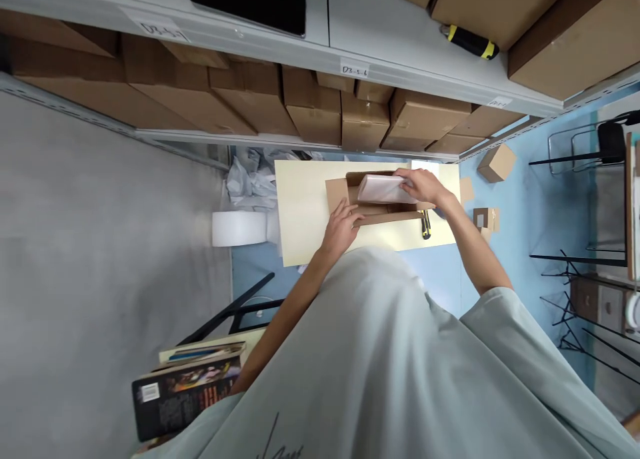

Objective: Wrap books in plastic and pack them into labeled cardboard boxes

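Observation:
An opened cardboard box (383, 218) lies on the pale yellow tabletop (303, 212), its left flap folded outward. Inside it, or just above its opening, is a whitish package in clear wrap (383, 188); what the wrap covers cannot be made out. My right hand (419, 184) grips the package's right end between thumb and fingers. Resting on the box's near left edge, my left hand (341, 231) has its fingers stretched out and apart. A black and yellow utility knife (425, 226) lies beside the box, below my right hand.
Shelves packed with cardboard boxes (313, 109) rise beyond the table. On the upper shelf lie a black phone-like slab (247, 4) and another yellow-black cutter (470, 41). A white wrap roll (239, 228) stands left of the table. Books (187, 389) sit at lower left.

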### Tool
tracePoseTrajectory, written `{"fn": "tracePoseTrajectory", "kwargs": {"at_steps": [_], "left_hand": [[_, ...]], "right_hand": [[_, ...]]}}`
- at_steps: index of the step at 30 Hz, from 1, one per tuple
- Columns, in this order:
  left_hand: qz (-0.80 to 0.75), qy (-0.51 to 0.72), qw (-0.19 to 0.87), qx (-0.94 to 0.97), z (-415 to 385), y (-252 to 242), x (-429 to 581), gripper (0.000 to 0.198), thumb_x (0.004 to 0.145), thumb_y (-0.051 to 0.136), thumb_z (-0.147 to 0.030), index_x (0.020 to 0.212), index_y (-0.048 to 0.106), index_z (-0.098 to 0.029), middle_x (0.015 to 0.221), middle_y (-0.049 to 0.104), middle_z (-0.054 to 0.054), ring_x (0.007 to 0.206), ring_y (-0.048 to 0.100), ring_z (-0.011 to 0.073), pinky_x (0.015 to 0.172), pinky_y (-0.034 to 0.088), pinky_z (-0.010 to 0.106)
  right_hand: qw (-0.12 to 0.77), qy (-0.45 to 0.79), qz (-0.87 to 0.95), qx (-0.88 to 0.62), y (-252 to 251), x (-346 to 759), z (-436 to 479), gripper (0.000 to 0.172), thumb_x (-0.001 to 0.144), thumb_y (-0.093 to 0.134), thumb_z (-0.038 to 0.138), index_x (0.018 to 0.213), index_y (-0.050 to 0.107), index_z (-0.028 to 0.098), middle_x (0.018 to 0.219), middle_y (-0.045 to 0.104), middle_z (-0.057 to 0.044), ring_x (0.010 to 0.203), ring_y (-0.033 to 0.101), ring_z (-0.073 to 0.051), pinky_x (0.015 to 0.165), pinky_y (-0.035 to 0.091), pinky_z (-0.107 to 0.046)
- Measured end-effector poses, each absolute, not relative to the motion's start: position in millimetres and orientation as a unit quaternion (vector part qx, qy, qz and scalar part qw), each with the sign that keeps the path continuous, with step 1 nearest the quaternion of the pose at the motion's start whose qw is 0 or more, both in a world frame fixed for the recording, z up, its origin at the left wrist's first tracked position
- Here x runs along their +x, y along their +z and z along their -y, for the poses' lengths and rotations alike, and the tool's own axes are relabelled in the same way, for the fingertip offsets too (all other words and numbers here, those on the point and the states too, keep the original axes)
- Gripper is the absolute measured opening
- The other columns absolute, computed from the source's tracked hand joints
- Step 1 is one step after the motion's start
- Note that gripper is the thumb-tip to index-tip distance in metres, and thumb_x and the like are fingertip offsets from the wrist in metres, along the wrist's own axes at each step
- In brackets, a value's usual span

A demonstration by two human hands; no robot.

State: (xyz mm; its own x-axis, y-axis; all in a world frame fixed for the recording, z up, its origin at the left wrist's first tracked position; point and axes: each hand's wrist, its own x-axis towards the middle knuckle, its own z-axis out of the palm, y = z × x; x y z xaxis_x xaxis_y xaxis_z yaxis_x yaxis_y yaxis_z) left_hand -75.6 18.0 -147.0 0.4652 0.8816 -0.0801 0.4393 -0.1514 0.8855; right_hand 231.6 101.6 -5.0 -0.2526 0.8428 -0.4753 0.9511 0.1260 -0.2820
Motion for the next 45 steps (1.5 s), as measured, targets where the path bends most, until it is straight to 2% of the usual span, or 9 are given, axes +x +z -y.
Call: {"fn": "tracePoseTrajectory", "kwargs": {"at_steps": [9,18,23,28,30,33,36,41,45], "left_hand": [[-0.518,0.262,0.45,0.678,-5,-154,-66,0.025,0.095,0.071,-0.013,0.103,0.089,-0.028,0.136,0.083,0.01,0.166,0.052,0.0407,0.138,0.042,0.069],[-0.551,0.256,0.433,0.665,2,-143,-60,0.015,0.092,0.085,-0.028,0.105,0.09,-0.031,0.138,0.081,0.011,0.165,0.053,0.0416,0.138,0.04,0.072],[-0.596,0.272,0.404,0.638,15,-122,-53,0.027,0.098,0.083,-0.053,0.109,0.089,-0.029,0.155,0.073,0.012,0.17,0.043,0.0438,0.143,0.033,0.068],[-0.678,0.293,0.363,0.568,18,-126,-48,0.026,0.1,0.078,-0.045,0.115,0.081,-0.024,0.18,0.048,0.016,0.177,0.027,0.0447,0.145,0.026,0.069],[-0.726,0.289,0.362,0.509,18,-134,-44,0.054,0.093,0.084,-0.039,0.143,0.07,-0.021,0.185,0.036,0.021,0.176,0.029,0.0454,0.142,0.033,0.066],[-0.761,0.278,0.397,0.43,20,-144,-39,0.097,0.086,0.086,-0.031,0.172,0.042,-0.018,0.181,0.036,0.029,0.163,0.051,0.0444,0.128,0.054,0.061],[-0.748,0.29,0.381,0.46,23,-143,-37,0.103,0.088,0.083,-0.029,0.179,0.035,-0.023,0.175,0.047,0.025,0.153,0.061,0.0394,0.12,0.061,0.056],[-0.643,0.243,0.362,0.63,25,-131,-41,0.069,0.1,0.073,-0.038,0.166,0.059,-0.023,0.163,0.067,0.019,0.157,0.058,0.0398,0.137,0.044,0.062],[-0.578,0.14,0.395,0.7,21,-129,-44,0.084,0.096,0.081,-0.058,0.167,0.058,-0.02,0.176,0.057,0.017,0.171,0.043,0.043,0.142,0.036,0.063]], "right_hand": [[0.239,-0.31,-0.739,0.548,-87,196,-109,0.056,0.107,0.056,0.014,0.161,0.067,0.022,0.153,0.077,-0.016,0.14,0.073,-0.039,0.118,0.056,-0.049],[0.226,-0.324,-0.709,0.584,-112,199,-112,0.056,0.107,0.058,0.014,0.162,0.063,0.007,0.157,0.071,-0.03,0.142,0.073,-0.04,0.121,0.056,-0.051],[0.069,-0.333,-0.737,0.584,-88,242,-79,0.05,0.11,0.057,0.021,0.158,0.068,0.016,0.162,0.069,-0.02,0.15,0.066,-0.037,0.132,0.049,-0.052],[-0.149,-0.287,-0.702,0.634,-76,302,-63,0.046,0.11,0.052,0.037,0.145,0.078,0.023,0.157,0.067,-0.02,0.149,0.059,-0.044,0.13,0.049,-0.068],[-0.173,-0.266,-0.691,0.65,-83,315,-70,0.047,0.109,0.054,0.042,0.146,0.079,0.025,0.166,0.058,-0.02,0.156,0.051,-0.045,0.134,0.044,-0.07],[-0.157,-0.272,-0.686,0.657,-99,321,-87,0.055,0.111,0.051,0.043,0.158,0.072,0.023,0.172,0.052,-0.02,0.163,0.044,-0.044,0.137,0.038,-0.069],[-0.125,-0.29,-0.671,0.671,-112,318,-98,0.063,0.114,0.046,0.045,0.171,0.061,0.022,0.169,0.052,-0.023,0.16,0.048,-0.043,0.136,0.04,-0.067],[-0.134,-0.279,-0.641,0.703,-117,305,-97,0.071,0.117,0.041,0.061,0.174,0.057,0.022,0.156,0.058,-0.023,0.142,0.065,-0.04,0.133,0.047,-0.059],[-0.229,-0.349,-0.579,0.7,-122,287,-87,0.09,0.111,0.04,0.084,0.183,0.038,0.03,0.166,0.054,-0.02,0.105,0.079,-0.031,0.118,0.061,-0.056]]}}
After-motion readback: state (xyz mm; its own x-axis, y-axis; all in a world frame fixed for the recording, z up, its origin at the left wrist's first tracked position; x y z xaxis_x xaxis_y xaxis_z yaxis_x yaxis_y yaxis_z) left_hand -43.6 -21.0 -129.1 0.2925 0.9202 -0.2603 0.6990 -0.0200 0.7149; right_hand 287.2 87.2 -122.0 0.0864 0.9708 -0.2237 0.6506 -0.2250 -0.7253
